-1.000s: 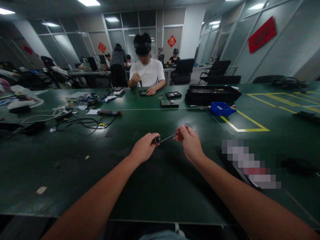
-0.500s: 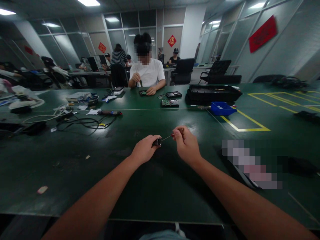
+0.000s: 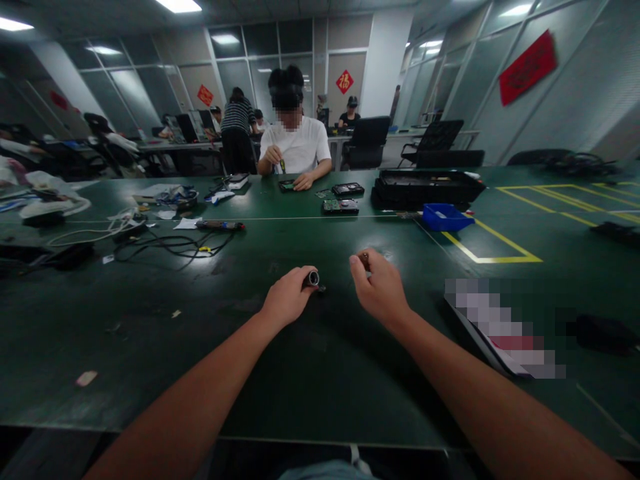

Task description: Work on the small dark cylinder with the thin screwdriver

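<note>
My left hand [image 3: 287, 297] is closed around a short dark tube [image 3: 313, 278], its round open end with a metal rim facing me. A small dark piece shows just below that end, too blurred to name. To the right, apart from the tube, my right hand [image 3: 379, 287] is curled around a screwdriver [image 3: 366, 261]. Only a bit of its brownish handle shows; the shaft is not visible now. Both hands are over the green table [image 3: 280, 393].
Across the table a person in a white shirt [image 3: 307, 143] works on a hard drive [image 3: 289, 186]. Other drives [image 3: 341, 206], a black tray [image 3: 427, 189] and a blue bin [image 3: 447, 217] lie ahead. Black cables [image 3: 165, 248] and an electric screwdriver [image 3: 220, 226] are left, a blurred-out packet [image 3: 500, 333] right.
The thin shaft that reached from my right hand to the tube's open end is no longer visible. My right hand has shifted slightly right; the tube's end has turned more towards me.
</note>
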{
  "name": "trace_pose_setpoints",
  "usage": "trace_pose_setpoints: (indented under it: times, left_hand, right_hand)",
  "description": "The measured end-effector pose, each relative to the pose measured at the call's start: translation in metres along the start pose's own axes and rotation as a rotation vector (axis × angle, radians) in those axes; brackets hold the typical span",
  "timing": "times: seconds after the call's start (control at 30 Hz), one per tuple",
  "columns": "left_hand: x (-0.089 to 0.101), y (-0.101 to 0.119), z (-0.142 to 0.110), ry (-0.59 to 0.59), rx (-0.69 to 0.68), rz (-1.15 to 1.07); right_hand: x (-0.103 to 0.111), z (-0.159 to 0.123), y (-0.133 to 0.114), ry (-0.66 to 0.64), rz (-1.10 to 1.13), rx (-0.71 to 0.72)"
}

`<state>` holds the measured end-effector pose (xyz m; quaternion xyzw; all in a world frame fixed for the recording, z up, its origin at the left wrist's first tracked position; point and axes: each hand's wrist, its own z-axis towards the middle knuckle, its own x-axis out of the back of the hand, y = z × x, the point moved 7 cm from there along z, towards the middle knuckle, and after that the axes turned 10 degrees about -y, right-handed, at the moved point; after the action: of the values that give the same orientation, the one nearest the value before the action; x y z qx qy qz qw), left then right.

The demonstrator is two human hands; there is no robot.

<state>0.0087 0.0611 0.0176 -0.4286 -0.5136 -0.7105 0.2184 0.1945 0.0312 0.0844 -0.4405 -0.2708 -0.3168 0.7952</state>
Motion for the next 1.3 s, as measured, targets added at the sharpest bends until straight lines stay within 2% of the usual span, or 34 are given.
trace_pose_setpoints:
  times: [0.23,0.37,0.5,0.67,0.9,1.03,1.13,1.3]
  left_hand:
    - [0.005,-0.004,-0.002,0.041,0.096,0.04]
    - [0.005,-0.004,-0.003,0.046,0.108,0.054]
    - [0.004,-0.004,-0.003,0.034,0.112,0.061]
    - [0.004,-0.003,-0.003,0.023,0.106,0.064]
    - [0.004,-0.003,-0.004,0.023,0.101,0.062]
    - [0.004,-0.003,-0.003,0.025,0.098,0.036]
    - [0.002,0.001,-0.002,0.014,0.043,-0.02]
    - [-0.003,0.011,-0.001,-0.009,-0.088,-0.138]
  right_hand:
    - [-0.05,-0.001,0.017,-0.362,-0.11,-0.072]
    - [-0.066,-0.003,0.025,-0.409,-0.2,-0.139]
    - [-0.074,0.0,0.018,-0.419,-0.254,-0.068]
    - [-0.082,0.001,0.012,-0.492,-0.256,0.007]
    - [-0.076,0.001,0.012,-0.498,-0.205,0.003]
    - [-0.061,0.003,0.008,-0.368,-0.091,0.048]
    - [-0.05,0.001,0.002,-0.267,-0.008,0.103]
    - [-0.046,-0.003,-0.006,-0.219,0.075,0.186]
